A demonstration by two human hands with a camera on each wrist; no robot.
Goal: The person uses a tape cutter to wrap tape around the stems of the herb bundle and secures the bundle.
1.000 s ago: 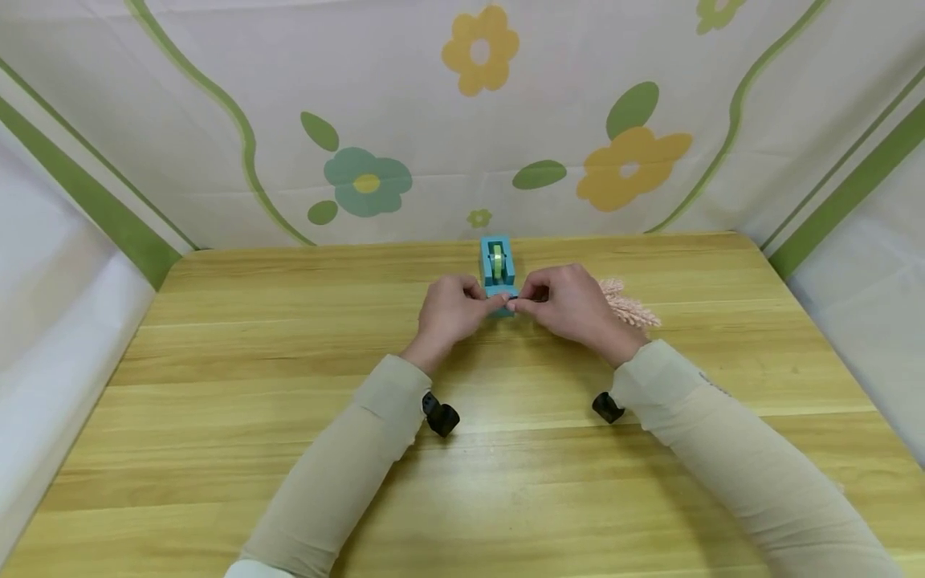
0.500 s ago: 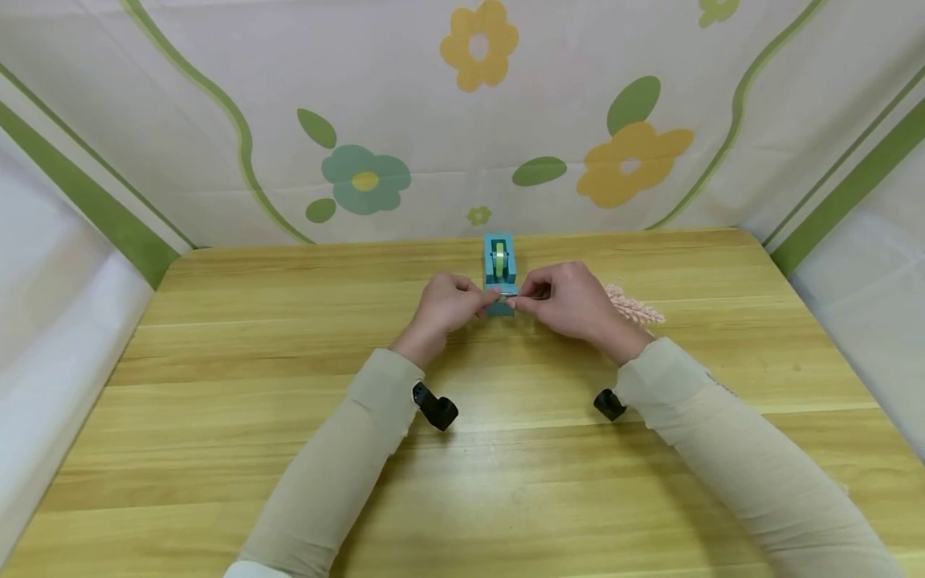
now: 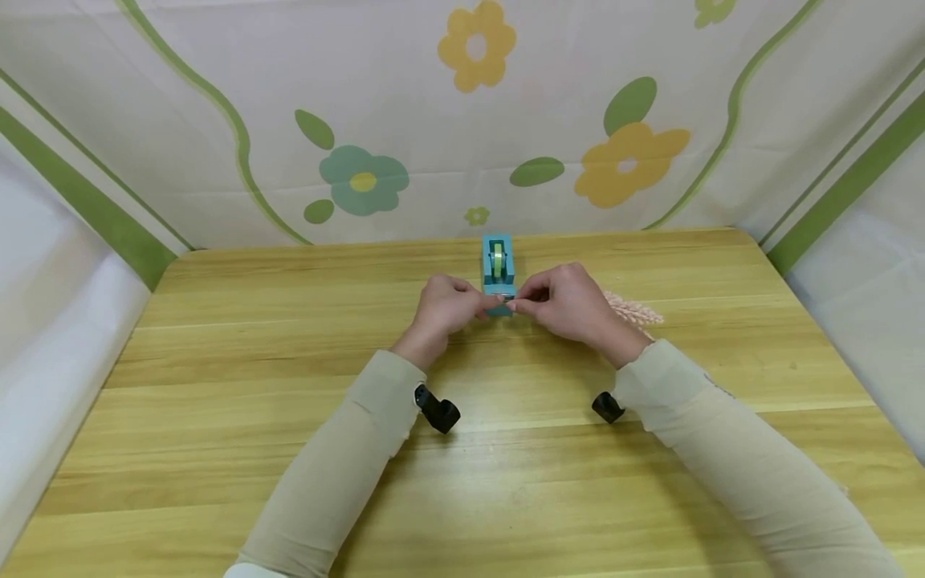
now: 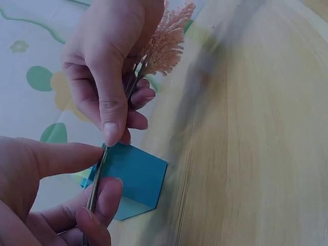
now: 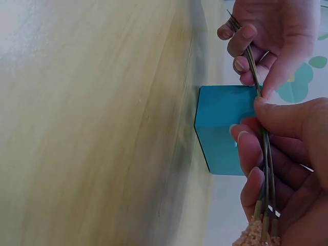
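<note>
**Listener:** Where are your hands, and what is in them?

**Me:** Both are held over a wooden table [image 3: 217, 417], just in front of a teal tape dispenser [image 3: 497, 265] with a green roll in it. My left hand [image 3: 444, 305] pinches the bare ends of a thin bundle of dried stems [image 4: 97, 179] between thumb and fingers. My right hand [image 3: 567, 301] is curled round the same stems further along, next to their pink feathery plumes [image 3: 632, 309].

**Listener:** How are the stems lying?

**Me:** Nearly level, stretched between my two hands, right by the dispenser's front end. I cannot tell whether they touch it.

**Listener:** What makes this go well?

**Me:** In my judgement, keeping the stems pressed side by side so none splay, holding both pinches firm but gentle since thin stalks could snap, and keeping my fingertips off the stretch of stems between my hands.
</note>
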